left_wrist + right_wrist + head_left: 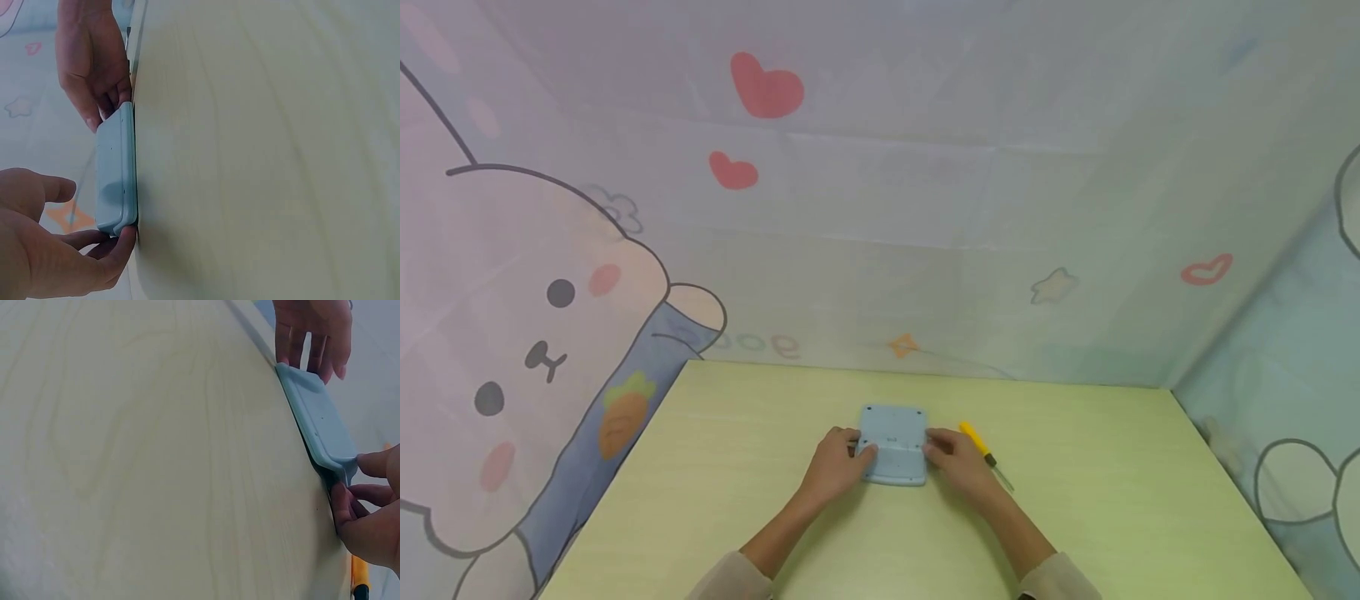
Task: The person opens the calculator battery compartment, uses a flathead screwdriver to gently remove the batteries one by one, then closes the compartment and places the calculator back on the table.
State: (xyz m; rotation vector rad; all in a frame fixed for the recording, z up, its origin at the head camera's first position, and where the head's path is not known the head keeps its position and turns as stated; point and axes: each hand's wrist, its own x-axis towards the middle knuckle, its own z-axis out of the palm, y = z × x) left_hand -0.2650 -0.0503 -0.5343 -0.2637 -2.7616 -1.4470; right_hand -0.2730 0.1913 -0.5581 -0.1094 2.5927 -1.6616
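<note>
A light-blue calculator [892,446] lies back side up on the table, small dark screw holes showing along its back. At its left edge is my left hand [838,462]; the fingertips touch the end of the casing while the thumb stands apart from it in the left wrist view. My right hand [962,462] pinches the opposite side, with its thumb [373,465] at the corner and fingers low against the edge. The calculator's underside is hidden. Just right of the right hand lies a screwdriver [976,438] with a yellow and black handle.
The pale yellow-green wooden table [737,500] extends on both sides of the hands. Behind it hangs a printed cloth [925,208] with hearts, a star and a cartoon bear, and more printed cloth borders the table at left and right.
</note>
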